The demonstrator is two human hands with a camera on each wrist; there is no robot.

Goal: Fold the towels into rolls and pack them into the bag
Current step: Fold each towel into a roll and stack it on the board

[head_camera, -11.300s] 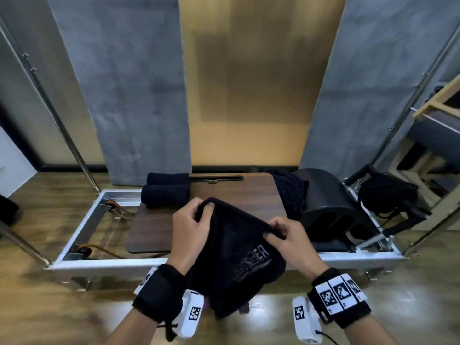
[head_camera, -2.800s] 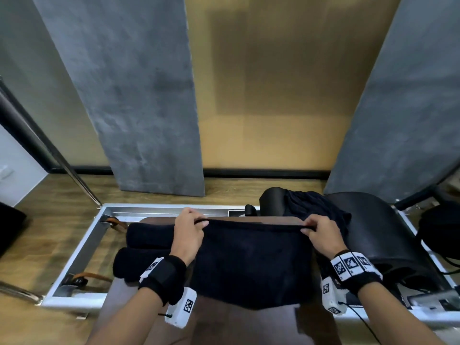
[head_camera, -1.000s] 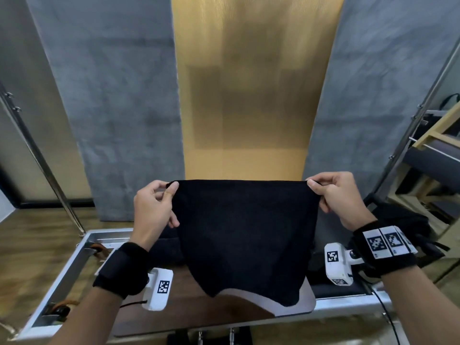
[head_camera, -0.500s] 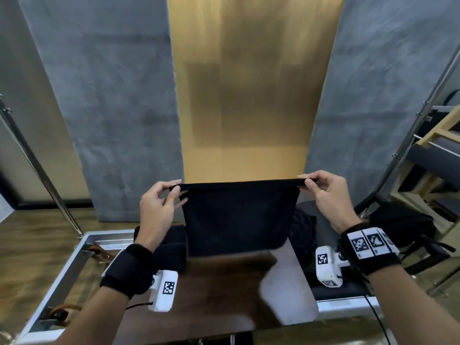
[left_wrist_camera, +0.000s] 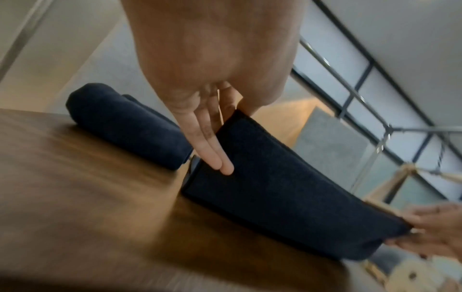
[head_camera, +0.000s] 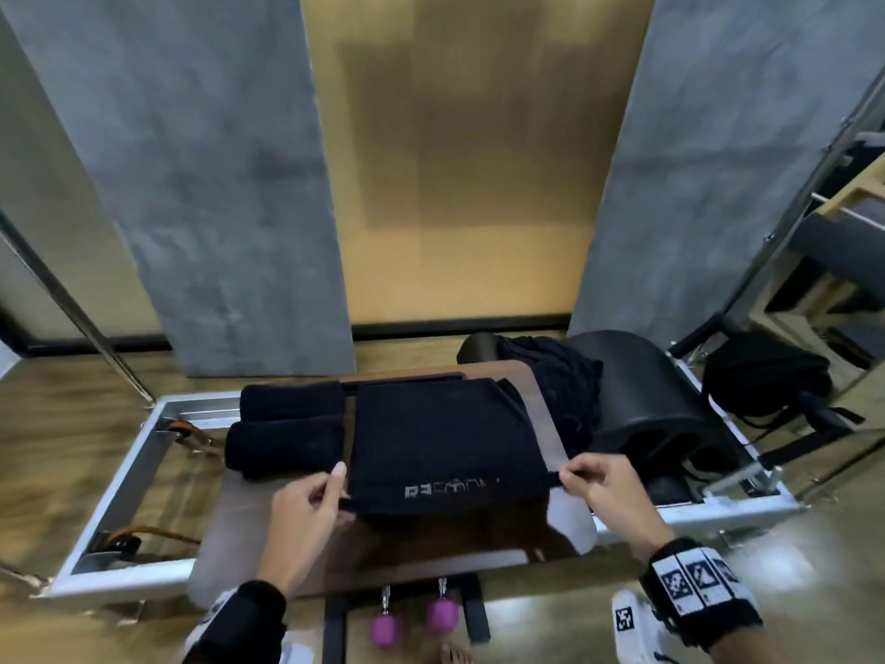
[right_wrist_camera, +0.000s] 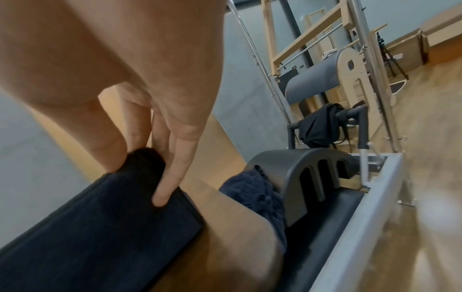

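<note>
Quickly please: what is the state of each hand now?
Left hand: pinching near-left corner of the folded black terry towel.
Right hand: pinching its near-right corner.

Glossy brown wooden board (head_camera: pixel 268 519) lying across silver metal frame (head_camera: pixel 119 476), frame centre. Black arched foam barrel (head_camera: pixel 641 390) sitting centre right. Two purple knobs (head_camera: pixel 412 620) showing at bottom centre. Grey wall panels (head_camera: pixel 206 184) flanking tan panel (head_camera: pixel 469 184) above.

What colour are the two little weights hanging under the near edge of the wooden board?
Pink-purple weights, best seen in the head view.
</note>
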